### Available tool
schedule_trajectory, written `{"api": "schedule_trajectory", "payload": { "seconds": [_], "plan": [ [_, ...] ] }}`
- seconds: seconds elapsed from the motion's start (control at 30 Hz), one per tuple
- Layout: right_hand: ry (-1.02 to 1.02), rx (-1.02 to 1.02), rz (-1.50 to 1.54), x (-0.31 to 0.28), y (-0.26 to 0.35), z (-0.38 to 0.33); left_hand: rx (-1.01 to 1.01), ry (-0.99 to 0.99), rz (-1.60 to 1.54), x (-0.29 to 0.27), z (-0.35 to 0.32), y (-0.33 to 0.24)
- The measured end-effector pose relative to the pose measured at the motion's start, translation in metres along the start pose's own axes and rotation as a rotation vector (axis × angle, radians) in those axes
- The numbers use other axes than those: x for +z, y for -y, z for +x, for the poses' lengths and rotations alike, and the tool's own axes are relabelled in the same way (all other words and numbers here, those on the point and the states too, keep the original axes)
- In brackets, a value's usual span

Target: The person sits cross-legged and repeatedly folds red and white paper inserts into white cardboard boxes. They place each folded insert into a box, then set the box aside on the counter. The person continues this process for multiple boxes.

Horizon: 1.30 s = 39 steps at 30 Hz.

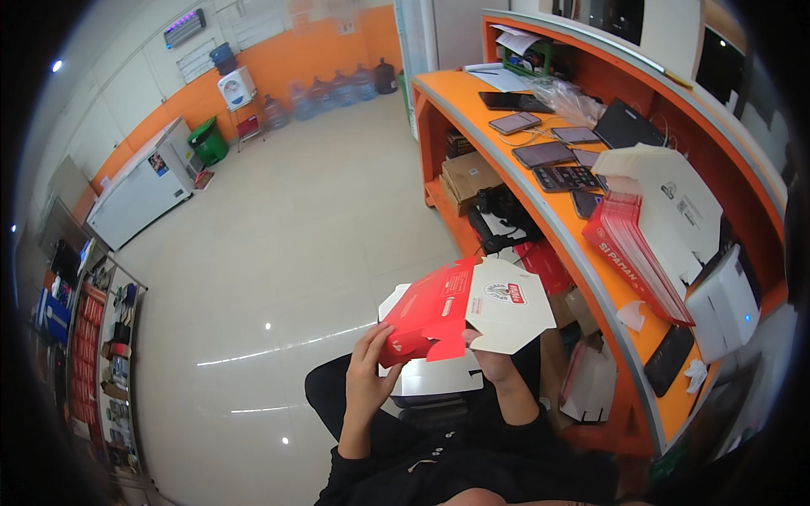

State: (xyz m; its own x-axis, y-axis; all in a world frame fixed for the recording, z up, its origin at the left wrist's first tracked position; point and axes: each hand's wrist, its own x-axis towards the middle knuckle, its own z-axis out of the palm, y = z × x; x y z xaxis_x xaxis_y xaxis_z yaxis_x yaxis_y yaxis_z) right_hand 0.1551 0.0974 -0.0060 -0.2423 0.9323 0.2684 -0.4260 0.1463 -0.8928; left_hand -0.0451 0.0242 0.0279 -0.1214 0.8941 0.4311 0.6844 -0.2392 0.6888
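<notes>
Left hand (371, 367) and right hand (494, 363) grip the red-and-white carton (460, 312) from below.

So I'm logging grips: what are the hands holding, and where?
Both hold a red-and-white carton: left hand at its lower left corner, right hand underneath.

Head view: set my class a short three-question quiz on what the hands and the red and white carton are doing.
1. True or false: both hands hold the carton.
2. Which hand grips the carton's red side? A left hand B right hand
3. What lies stacked on the orange counter to the person's right?

Key
1. True.
2. A.
3. A stack of flat cartons, red and white like the one held.
</notes>
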Motion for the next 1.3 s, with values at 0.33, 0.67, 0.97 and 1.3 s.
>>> {"api": "schedule_trajectory", "payload": {
  "seconds": [0.33, 0.67, 0.97, 1.3],
  "plan": [
    [-0.077, -0.267, -0.628, 0.042, 0.019, -0.005, 0.001, -0.112, 0.072, -0.01, -0.003, -0.016],
    [-0.133, 0.078, 0.105, 0.055, -0.025, -0.011, -0.213, -0.244, -0.233, 0.033, -0.022, -0.024],
    [-0.141, -0.218, -0.345, 0.034, 0.033, 0.001, -0.002, -0.049, -0.343, 0.065, -0.001, -0.038],
    [-1.03, -0.545, -1.837, -0.071, 0.279, 0.073, -0.632, 0.237, 0.517, 0.171, -0.099, 0.187]
  ]
}}
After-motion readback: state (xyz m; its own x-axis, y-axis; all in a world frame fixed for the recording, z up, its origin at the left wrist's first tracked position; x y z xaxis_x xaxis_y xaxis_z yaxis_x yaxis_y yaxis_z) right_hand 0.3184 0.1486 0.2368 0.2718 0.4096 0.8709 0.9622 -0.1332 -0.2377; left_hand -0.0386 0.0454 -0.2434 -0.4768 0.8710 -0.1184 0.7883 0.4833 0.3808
